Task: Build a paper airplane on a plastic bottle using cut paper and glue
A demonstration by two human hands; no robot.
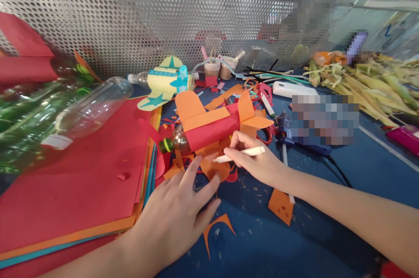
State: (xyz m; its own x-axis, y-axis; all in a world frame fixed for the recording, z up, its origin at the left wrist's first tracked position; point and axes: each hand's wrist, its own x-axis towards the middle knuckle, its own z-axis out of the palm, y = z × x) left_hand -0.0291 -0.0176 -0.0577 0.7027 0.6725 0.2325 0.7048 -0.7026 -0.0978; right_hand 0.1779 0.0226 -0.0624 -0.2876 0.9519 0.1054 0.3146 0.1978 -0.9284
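My right hand (253,156) grips a white marker pen (248,152), its tip down on a rounded orange paper piece (218,171). My left hand (178,206) has its fingers spread, and the fingertips rest at the edge of that orange piece. Just beyond both hands lies a plastic bottle (180,138) wrapped in red paper (214,130), with orange fins and a green neck ring, like a toy plane. Orange and red scraps lie around and beneath it. A curved orange offcut (218,228) sits on the blue table near my left hand.
On the left are stacked coloured sheets (81,182) and several plastic bottles (94,105). A yellow bottle plane (168,80) stands behind. To the right are a glue gun (284,132), red-handled scissors (268,136) and dried husks (369,81). Perforated metal (147,16) bounds the back.
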